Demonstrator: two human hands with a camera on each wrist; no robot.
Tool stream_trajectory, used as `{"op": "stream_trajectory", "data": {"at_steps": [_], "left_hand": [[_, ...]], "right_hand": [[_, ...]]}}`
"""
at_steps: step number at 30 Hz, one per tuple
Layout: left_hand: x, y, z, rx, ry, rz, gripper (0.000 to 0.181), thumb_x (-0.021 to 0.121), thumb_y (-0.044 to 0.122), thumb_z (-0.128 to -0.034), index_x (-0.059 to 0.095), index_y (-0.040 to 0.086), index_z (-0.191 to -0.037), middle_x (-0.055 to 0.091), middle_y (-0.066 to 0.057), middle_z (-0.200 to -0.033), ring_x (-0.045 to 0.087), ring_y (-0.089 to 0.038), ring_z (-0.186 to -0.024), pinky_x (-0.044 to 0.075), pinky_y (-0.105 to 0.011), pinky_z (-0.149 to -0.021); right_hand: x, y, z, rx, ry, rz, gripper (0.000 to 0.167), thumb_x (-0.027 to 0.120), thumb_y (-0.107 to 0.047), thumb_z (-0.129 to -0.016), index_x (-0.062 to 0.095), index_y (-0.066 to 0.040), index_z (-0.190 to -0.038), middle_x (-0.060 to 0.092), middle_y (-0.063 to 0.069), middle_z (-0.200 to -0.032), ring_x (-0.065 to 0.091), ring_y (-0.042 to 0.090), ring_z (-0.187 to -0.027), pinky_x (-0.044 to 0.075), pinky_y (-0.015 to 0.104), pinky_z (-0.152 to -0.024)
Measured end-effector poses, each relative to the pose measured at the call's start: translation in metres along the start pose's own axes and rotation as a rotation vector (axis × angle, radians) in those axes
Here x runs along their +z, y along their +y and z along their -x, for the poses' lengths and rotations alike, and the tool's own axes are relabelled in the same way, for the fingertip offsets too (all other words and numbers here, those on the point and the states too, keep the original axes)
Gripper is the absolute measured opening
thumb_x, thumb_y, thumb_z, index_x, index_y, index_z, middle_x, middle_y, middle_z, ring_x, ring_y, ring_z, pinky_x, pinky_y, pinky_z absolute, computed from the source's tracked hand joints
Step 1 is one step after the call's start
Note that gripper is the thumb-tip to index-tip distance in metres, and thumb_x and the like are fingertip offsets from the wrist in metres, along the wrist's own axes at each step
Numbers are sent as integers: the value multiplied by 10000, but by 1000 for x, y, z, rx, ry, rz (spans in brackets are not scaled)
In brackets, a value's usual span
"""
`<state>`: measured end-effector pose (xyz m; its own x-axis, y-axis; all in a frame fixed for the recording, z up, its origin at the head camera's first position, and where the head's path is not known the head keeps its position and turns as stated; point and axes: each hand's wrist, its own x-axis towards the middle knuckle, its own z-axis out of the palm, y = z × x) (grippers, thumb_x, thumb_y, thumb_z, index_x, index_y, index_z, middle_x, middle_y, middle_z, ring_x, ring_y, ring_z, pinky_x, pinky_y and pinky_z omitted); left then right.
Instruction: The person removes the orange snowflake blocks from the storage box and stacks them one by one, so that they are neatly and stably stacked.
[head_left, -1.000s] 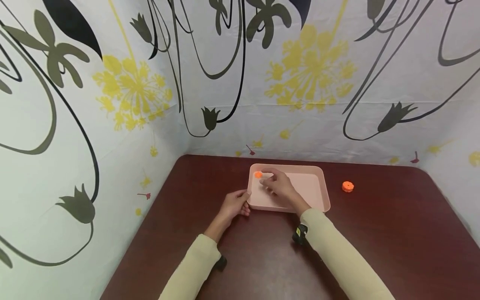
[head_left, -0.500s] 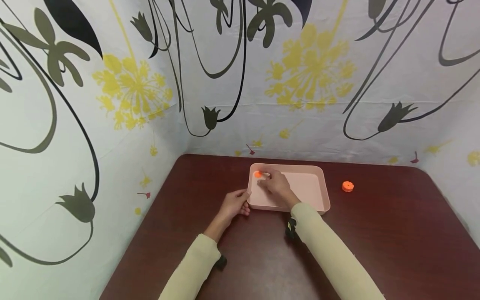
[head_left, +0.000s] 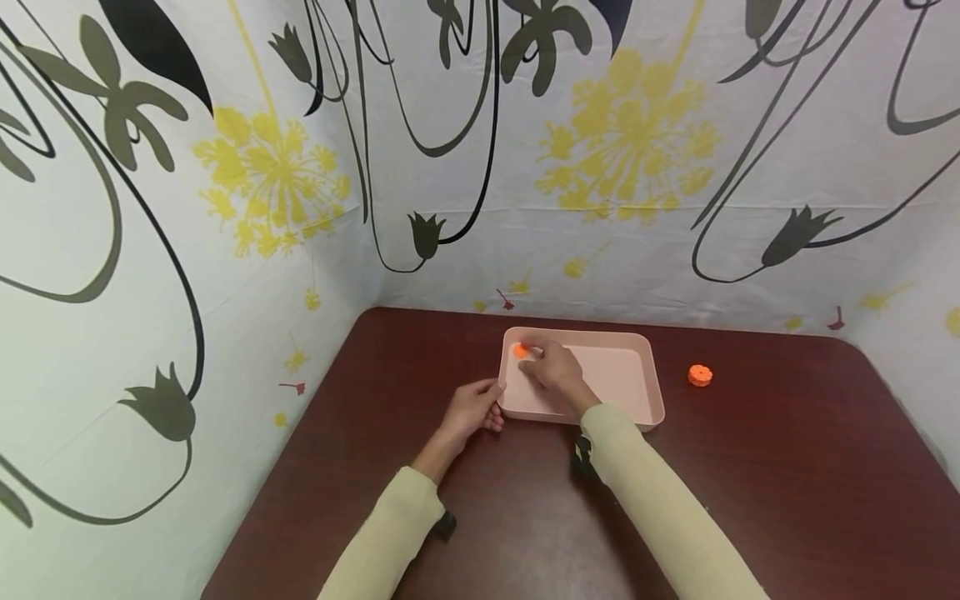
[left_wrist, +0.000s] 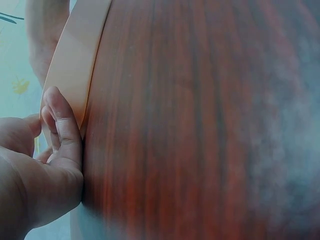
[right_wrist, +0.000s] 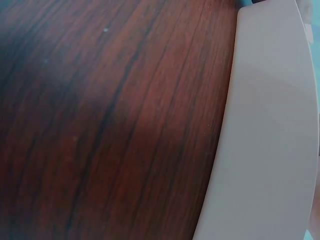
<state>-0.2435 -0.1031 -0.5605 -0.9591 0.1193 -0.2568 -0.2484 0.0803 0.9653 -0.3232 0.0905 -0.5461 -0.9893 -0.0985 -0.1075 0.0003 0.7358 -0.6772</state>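
A shallow pink tray [head_left: 615,367] lies near the back of the dark red-brown table. My left hand [head_left: 470,408] pinches its left front edge, thumb at the rim and fingers outside the wall; the left wrist view shows this hand [left_wrist: 50,165] close up against the tray wall [left_wrist: 82,55]. Inside the tray, at the back left, is a small orange disc-like piece [head_left: 520,352]. My right hand [head_left: 553,367] reaches over the tray with index finger and thumb close about that piece, partly covering it. Whether they pinch it cannot be told. The right wrist view misses the fingers' work.
A second orange piece [head_left: 700,376], round with a notched edge, lies on the table [head_left: 772,467] right of the tray. A white cloth [head_left: 465,183] with printed flowers stands behind and to the left of the table.
My right hand has moved slightly left, bringing its fingertips up to the orange piece in the tray. The left hand stays at the tray's edge. The head view has shifted a little.
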Motion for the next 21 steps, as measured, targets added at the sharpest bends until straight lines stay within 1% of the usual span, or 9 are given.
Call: {"op": "stream_trajectory", "data": {"at_steps": [3,6,9,11,13,16,18,20,21], "left_hand": [[1,1,1,-6,-1,-4,499,664,332,-1058,621,30,-1453,602,-6,-694,645,-97,-559,627,-267,-548],[2,0,0,-10,-4,-6,502,664,332,-1058,617,31,-1457,602,-4,-692,645,-97,-560,628,-269,-552],[3,0,0,-8,0,-13,507,664,348,-1058,621,33,-1454,602,-4,-695,649,-99,-564,635,-277,-560],[2,0,1,-6,11,-14,507,666,356,-1057,629,36,-1448,600,-9,-697,648,-104,-565,638,-283,-563],[1,0,2,-4,22,-20,507,670,369,-1053,637,41,-1440,599,-12,-701,648,-105,-566,639,-283,-564],[0,0,2,-3,27,-21,514,677,378,-1047,640,47,-1438,599,-15,-706,644,-103,-567,635,-277,-560],[0,-1,1,-1,22,-24,523,679,385,-1045,636,48,-1442,600,-12,-707,644,-101,-567,633,-273,-557],[1,-1,1,2,16,-22,527,677,382,-1047,630,44,-1448,601,-11,-706,644,-99,-566,631,-272,-554],[1,-1,0,3,13,-19,525,676,376,-1048,628,40,-1449,601,-11,-705,644,-99,-565,631,-272,-553]], "right_hand": [[0,2,0,5,10,4,556,780,-319,-968,599,-281,-1492,745,106,-971,599,174,-611,443,306,-652],[0,2,0,13,24,22,554,785,-329,-963,603,-286,-1484,764,122,-1045,626,200,-648,451,315,-662],[1,2,-1,7,51,41,535,804,-340,-947,638,-272,-1451,761,107,-1188,643,219,-756,463,325,-705],[3,1,-2,2,58,34,517,814,-341,-939,659,-263,-1426,756,101,-1258,655,237,-771,469,326,-716],[4,-1,-4,-4,68,21,498,826,-338,-929,681,-253,-1398,756,90,-1279,650,236,-761,468,323,-710],[6,-2,-4,-9,85,3,473,834,-319,-923,699,-243,-1370,761,71,-1285,635,241,-706,466,319,-681],[7,-2,-5,-12,107,-3,445,830,-295,-927,712,-232,-1351,769,66,-1266,632,227,-741,470,324,-692],[7,-2,-5,-18,125,-8,408,815,-271,-941,723,-213,-1334,769,60,-1269,638,240,-788,488,338,-724],[7,-2,-5,-19,133,-11,386,805,-261,-949,728,-206,-1323,778,61,-1242,641,247,-818,496,351,-746]]}}
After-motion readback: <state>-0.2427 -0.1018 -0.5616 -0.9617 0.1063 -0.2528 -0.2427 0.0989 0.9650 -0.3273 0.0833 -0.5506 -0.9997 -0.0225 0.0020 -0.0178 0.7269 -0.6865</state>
